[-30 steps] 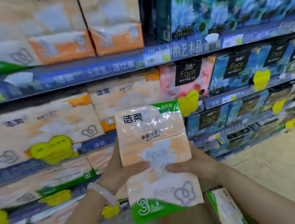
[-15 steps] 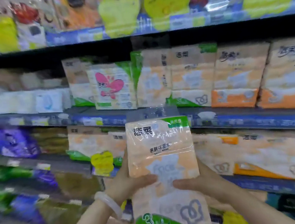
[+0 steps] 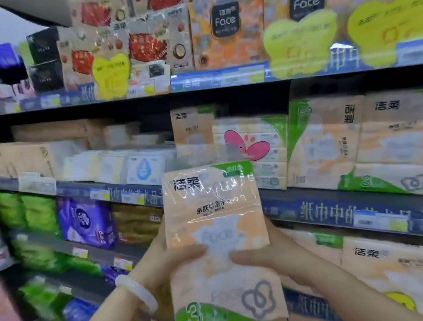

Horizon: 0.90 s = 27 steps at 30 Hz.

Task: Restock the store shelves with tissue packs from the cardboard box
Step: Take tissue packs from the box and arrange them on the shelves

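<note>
A tissue pack (image 3: 217, 239) is held upright in front of the shelves, clamped at its middle between the left hand (image 3: 168, 262) and right hand (image 3: 267, 255), thumbs across its front. It is not yet shelved. Matching packs (image 3: 326, 145) are seen on the middle shelf (image 3: 337, 207), toward its right end; the cardboard box is not seen. Compared with half a second earlier, the view is tilted higher, and the grip is unchanged.

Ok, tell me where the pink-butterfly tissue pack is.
Head view, middle shelf: the pink-butterfly tissue pack stands right of centre, directly behind the top of the held tissue pack.
</note>
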Available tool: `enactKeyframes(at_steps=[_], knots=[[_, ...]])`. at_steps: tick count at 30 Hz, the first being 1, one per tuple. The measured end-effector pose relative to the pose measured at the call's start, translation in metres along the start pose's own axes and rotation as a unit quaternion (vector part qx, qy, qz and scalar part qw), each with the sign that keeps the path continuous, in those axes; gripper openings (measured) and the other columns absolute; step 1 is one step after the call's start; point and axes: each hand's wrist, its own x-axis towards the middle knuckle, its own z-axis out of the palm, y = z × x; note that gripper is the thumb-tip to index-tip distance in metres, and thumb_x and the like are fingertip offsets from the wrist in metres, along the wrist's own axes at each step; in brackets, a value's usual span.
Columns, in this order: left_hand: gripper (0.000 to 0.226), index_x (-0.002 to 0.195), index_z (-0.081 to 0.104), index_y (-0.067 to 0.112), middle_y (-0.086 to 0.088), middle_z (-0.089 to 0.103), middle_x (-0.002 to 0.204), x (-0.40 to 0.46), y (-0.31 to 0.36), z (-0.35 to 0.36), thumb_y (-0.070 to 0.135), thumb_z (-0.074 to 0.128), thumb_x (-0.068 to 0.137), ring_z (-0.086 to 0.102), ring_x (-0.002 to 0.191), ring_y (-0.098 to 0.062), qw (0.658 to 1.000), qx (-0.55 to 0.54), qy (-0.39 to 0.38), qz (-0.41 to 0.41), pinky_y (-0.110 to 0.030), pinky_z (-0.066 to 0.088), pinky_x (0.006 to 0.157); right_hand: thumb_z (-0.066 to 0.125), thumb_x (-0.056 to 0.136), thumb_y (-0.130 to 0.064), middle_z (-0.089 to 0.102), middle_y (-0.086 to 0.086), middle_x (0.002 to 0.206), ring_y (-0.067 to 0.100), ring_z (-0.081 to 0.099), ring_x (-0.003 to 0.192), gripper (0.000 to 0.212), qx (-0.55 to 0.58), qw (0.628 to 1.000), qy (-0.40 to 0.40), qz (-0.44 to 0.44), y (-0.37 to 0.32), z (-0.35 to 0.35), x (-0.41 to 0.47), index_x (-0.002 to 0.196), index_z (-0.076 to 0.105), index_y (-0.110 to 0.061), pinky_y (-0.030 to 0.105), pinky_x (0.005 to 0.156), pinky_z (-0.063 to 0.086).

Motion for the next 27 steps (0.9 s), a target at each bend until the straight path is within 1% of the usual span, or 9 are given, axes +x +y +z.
enactKeyframes(at_steps=[4, 7, 10, 13, 15, 18, 22, 25, 27], knots=[[0.069, 0.114, 0.059, 0.01, -0.018, 0.072, 0.099, 0.041, 0.027, -0.026, 0.007, 0.08, 0.048, 0.071, 0.086, -0.035, 0.999, -0.043, 0.019, -0.002, -0.039, 0.059, 0.064, 0.087, 0.06, -0.025, 0.064, -0.013, 0.114, 0.004, 0.063, 0.102, 0.077, -0.001, 0.999, -0.019, -0.03, -0.034, 0.002, 0.059, 0.124, 0.044, -0.033, 0.025, 0.086, 0.052], [0.058, 0.114, 0.063, 0.003, -0.024, 0.07, 0.103, 0.082, 0.046, -0.049, 0.003, 0.075, 0.057, 0.069, 0.088, -0.039, 0.997, -0.072, 0.032, -0.014, -0.045, 0.058, 0.073, 0.086, 0.047, -0.036, 0.067, -0.006, 0.113, 0.012, 0.065, 0.102, 0.088, -0.003, 0.998, -0.016, -0.054, -0.055, 0.003, 0.112, 0.125, 0.046, -0.028, 0.036, 0.089, 0.054], [0.048, 0.106, 0.067, 0.002, -0.025, 0.07, 0.102, 0.118, 0.065, -0.067, 0.0, 0.072, 0.059, 0.069, 0.087, -0.039, 0.995, -0.088, 0.047, -0.021, -0.045, 0.059, 0.071, 0.088, 0.057, -0.026, 0.068, -0.002, 0.113, 0.014, 0.066, 0.101, 0.078, 0.008, 0.997, -0.033, -0.073, -0.07, 0.003, 0.159, 0.124, 0.049, -0.022, 0.034, 0.087, 0.055], [0.058, 0.115, 0.062, 0.005, -0.024, 0.067, 0.109, 0.157, 0.077, -0.085, 0.005, 0.071, 0.058, 0.065, 0.099, -0.042, 0.996, -0.062, 0.07, 0.009, -0.048, 0.056, 0.082, 0.084, 0.067, -0.016, 0.067, -0.001, 0.114, 0.013, 0.065, 0.101, 0.065, 0.017, 0.995, -0.034, -0.088, -0.075, 0.001, 0.199, 0.122, 0.051, -0.022, 0.03, 0.087, 0.054], [0.057, 0.114, 0.064, 0.005, -0.022, 0.069, 0.108, 0.182, 0.078, -0.096, 0.008, 0.072, 0.057, 0.067, 0.097, -0.039, 0.997, -0.045, 0.062, 0.016, -0.049, 0.053, 0.087, 0.09, 0.052, -0.032, 0.066, -0.002, 0.117, 0.015, 0.065, 0.104, 0.086, 0.018, 0.996, -0.005, -0.083, -0.072, 0.002, 0.221, 0.126, 0.048, -0.025, 0.038, 0.093, 0.053], [0.057, 0.113, 0.064, 0.004, -0.021, 0.07, 0.104, 0.215, 0.071, -0.108, 0.01, 0.073, 0.057, 0.069, 0.09, -0.037, 0.998, -0.031, 0.035, 0.034, -0.044, 0.056, 0.08, 0.089, 0.039, -0.044, 0.063, -0.006, 0.12, 0.013, 0.063, 0.106, 0.109, 0.012, 0.994, 0.053, -0.093, -0.066, 0.003, 0.244, 0.134, 0.038, -0.031, 0.04, 0.094, 0.052], [0.067, 0.106, 0.065, 0.007, -0.015, 0.072, 0.102, 0.262, 0.062, -0.12, 0.02, 0.084, 0.043, 0.071, 0.083, -0.026, 0.995, -0.021, -0.014, 0.096, -0.034, 0.058, 0.07, 0.09, 0.052, -0.033, 0.061, -0.012, 0.116, 0.006, 0.06, 0.103, 0.104, -0.062, 0.979, 0.153, -0.124, -0.066, 0.006, 0.263, 0.138, 0.031, -0.029, 0.029, 0.089, 0.052], [0.09, 0.104, 0.064, 0.008, -0.003, 0.076, 0.086, 0.295, 0.059, -0.123, 0.035, 0.092, 0.023, 0.072, 0.075, -0.016, 0.991, -0.021, -0.027, 0.132, -0.026, 0.058, 0.061, 0.087, 0.06, -0.026, 0.058, -0.018, 0.105, 0.001, 0.056, 0.093, 0.096, -0.106, 0.958, 0.236, -0.125, -0.066, 0.011, 0.273, 0.137, 0.031, -0.032, 0.006, 0.069, 0.042], [0.085, 0.102, 0.063, 0.011, 0.001, 0.076, 0.085, 0.314, 0.056, -0.125, 0.034, 0.09, 0.025, 0.072, 0.078, -0.016, 0.987, -0.009, -0.029, 0.156, -0.026, 0.057, 0.062, 0.087, 0.061, -0.024, 0.059, -0.015, 0.104, 0.005, 0.058, 0.093, 0.097, -0.14, 0.939, 0.292, -0.116, -0.062, 0.017, 0.28, 0.138, 0.028, -0.033, 0.005, 0.065, 0.04]])
